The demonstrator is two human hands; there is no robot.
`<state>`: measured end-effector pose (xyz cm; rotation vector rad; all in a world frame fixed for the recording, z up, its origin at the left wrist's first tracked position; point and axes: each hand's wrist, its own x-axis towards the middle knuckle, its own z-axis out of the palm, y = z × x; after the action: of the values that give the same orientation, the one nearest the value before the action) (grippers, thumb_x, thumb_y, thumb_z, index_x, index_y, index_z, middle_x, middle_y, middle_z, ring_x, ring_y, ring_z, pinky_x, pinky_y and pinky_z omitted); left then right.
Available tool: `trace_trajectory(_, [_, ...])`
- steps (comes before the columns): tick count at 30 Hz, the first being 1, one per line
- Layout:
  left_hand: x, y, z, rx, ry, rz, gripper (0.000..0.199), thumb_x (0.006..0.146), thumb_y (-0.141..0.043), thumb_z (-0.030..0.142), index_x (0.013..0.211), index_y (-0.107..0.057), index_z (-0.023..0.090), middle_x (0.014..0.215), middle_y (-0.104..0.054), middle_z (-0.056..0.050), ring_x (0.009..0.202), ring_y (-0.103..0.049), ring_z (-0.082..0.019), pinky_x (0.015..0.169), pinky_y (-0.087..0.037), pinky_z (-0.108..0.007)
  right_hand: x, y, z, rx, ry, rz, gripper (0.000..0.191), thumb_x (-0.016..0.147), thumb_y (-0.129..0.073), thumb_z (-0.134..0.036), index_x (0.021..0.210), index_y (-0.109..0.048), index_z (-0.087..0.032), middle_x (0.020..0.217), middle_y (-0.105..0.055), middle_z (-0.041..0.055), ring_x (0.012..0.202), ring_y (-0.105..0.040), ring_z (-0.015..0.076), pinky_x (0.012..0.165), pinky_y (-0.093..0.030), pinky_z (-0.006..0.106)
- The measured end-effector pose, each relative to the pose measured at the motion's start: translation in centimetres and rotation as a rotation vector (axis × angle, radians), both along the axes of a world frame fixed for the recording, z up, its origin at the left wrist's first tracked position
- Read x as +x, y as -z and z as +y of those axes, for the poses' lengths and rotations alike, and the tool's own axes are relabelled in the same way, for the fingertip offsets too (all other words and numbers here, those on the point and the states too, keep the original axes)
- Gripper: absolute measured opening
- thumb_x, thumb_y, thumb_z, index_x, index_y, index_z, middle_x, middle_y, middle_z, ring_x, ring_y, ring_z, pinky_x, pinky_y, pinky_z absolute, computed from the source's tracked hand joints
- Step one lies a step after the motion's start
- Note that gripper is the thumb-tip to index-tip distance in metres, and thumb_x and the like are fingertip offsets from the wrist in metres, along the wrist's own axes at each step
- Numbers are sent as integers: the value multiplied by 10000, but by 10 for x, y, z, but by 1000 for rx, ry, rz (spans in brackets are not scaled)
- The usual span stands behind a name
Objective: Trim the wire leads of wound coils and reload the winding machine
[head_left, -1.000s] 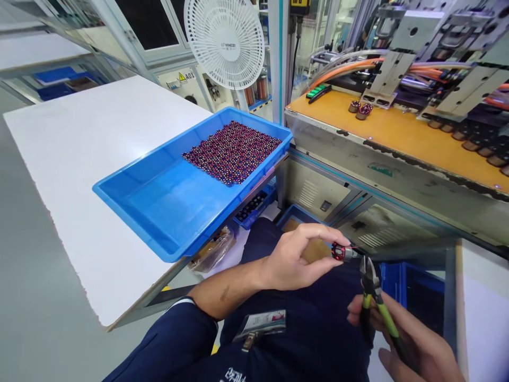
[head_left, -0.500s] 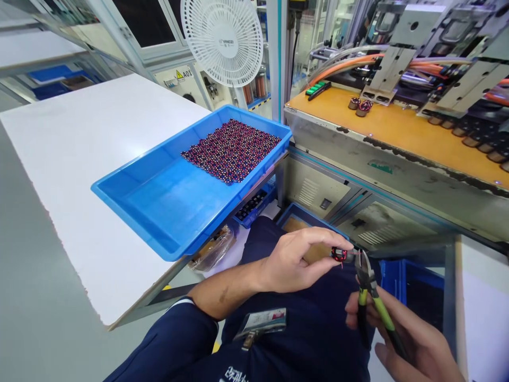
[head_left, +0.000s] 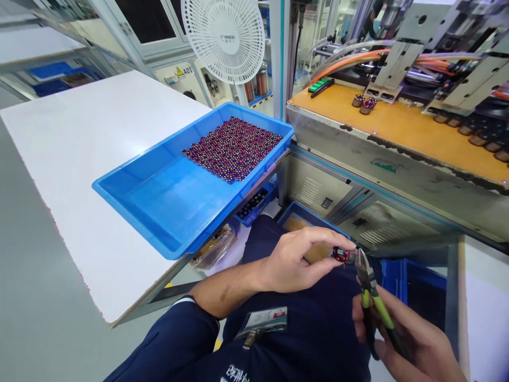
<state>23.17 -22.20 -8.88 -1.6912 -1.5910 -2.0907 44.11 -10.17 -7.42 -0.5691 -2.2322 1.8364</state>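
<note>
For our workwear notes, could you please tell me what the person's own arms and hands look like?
The left hand and right hand are bare. The left sleeve is dark blue with a white stripe near its edge; the forearm is bare, with a small mark. No right sleeve shows.

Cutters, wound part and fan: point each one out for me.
Cutters (head_left: 368, 281): head view, on the metal around the pivot.
Wound part (head_left: 341, 254): head view, on the red-wired end between thumb and finger.
Fan (head_left: 229, 40): head view, on the hub of the white grille.
</note>
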Motion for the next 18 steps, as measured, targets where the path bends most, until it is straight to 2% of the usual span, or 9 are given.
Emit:
trace_trajectory(5, [2, 2, 0, -5, -10, -26, 382, 823, -712, 101, 1148, -536, 198, 995, -762, -87, 967, -742, -195, 853, -614, -324, -1, 6, 6, 5, -11, -25, 403, 885, -633, -248, 1286, -650, -213, 895, -698, 90, 649, -661, 167, 543, -581, 208])
trace_trajectory(9, [3, 4, 0, -17, -30, -61, 391, 801, -732, 97, 1140, -563, 195, 997, -761, -92, 963, -737, -192, 852, -621, -321, -6, 7, 14, 4, 30, -15, 423, 905, -616, -276, 1323, -599, -215, 971, -685, 97, 715, -675, 172, 627, -598, 228])
trace_trajectory(13, [1, 5, 0, -41, -31, -149, 401, 774, -761, 109, 1148, -633, 172, 1035, -750, -104, 979, -722, -187, 849, -617, -299, -8, 12, 19, 54, -30, -31, 421, 911, -622, -302, 1316, -601, -191, 907, -683, 80, 656, -658, 143, 583, -573, 187])
trace_trajectory(15, [-2, 7, 0, -91, -27, -291, 321, 768, -776, 155, 1079, -696, 153, 1058, -734, -117, 975, -713, -183, 822, -615, -284, -13, 12, 27, 177, -96, -2, 427, 921, -604, -297, 1333, -589, -185, 909, -693, 75, 679, -675, 143, 611, -576, 184])
trace_trajectory(18, [-8, 15, 3, -137, 86, -679, 264, 706, -840, 225, 933, -739, 136, 1029, -721, -100, 898, -713, -143, 786, -602, -246, -35, -6, 54, 561, -70, 116, 452, 934, -553, -288, 1380, -553, -213, 1051, -690, 77, 829, -700, 162, 783, -584, 241])
